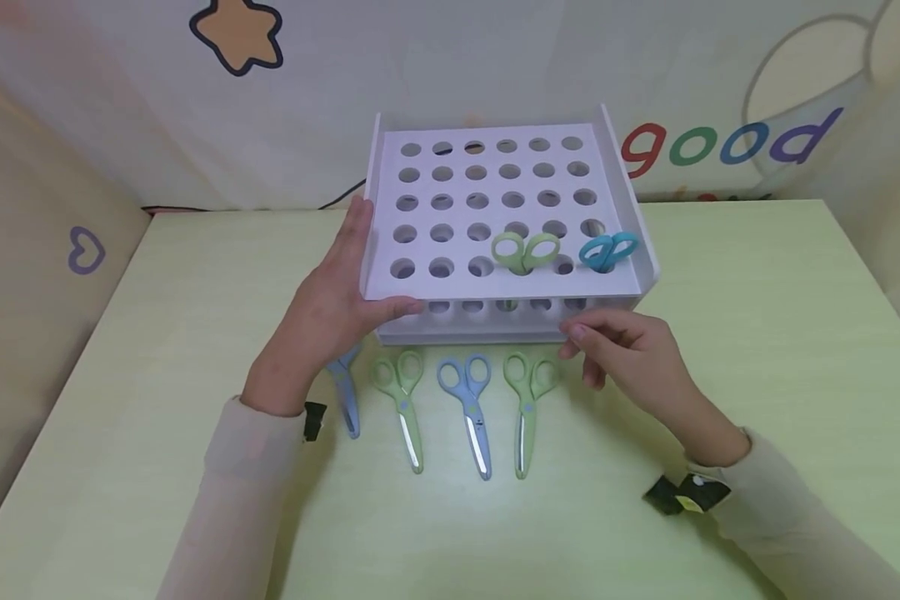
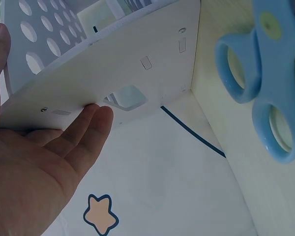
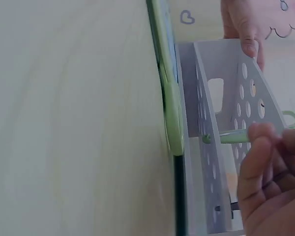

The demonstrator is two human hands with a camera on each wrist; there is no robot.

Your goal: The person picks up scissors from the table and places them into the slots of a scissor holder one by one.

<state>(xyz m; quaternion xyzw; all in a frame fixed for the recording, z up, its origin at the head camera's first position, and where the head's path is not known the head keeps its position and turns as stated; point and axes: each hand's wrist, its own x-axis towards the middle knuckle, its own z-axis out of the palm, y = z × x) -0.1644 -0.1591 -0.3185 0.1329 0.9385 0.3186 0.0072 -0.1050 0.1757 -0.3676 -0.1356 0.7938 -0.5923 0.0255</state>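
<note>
A white two-tier rack (image 1: 495,187) with rows of round holes stands toward the back of the table. My left hand (image 1: 333,287) holds its left side, fingers along the outer side wall (image 2: 123,78) and thumb over the front edge. Green scissors (image 1: 523,252) and teal scissors (image 1: 607,250) stand in front-row holes, handles up. My right hand (image 1: 630,354) is by the rack's front right, fingers loosely curled, nothing visible in it. Before the rack lie green scissors (image 1: 525,417), blue scissors (image 1: 468,417), more green scissors (image 1: 405,412) and further blue scissors (image 1: 347,396), partly behind my left wrist.
The pale green table (image 1: 750,333) meets a printed fabric backdrop (image 1: 495,58) behind the rack. A dark cord (image 1: 342,196) runs along the back edge at the rack's left.
</note>
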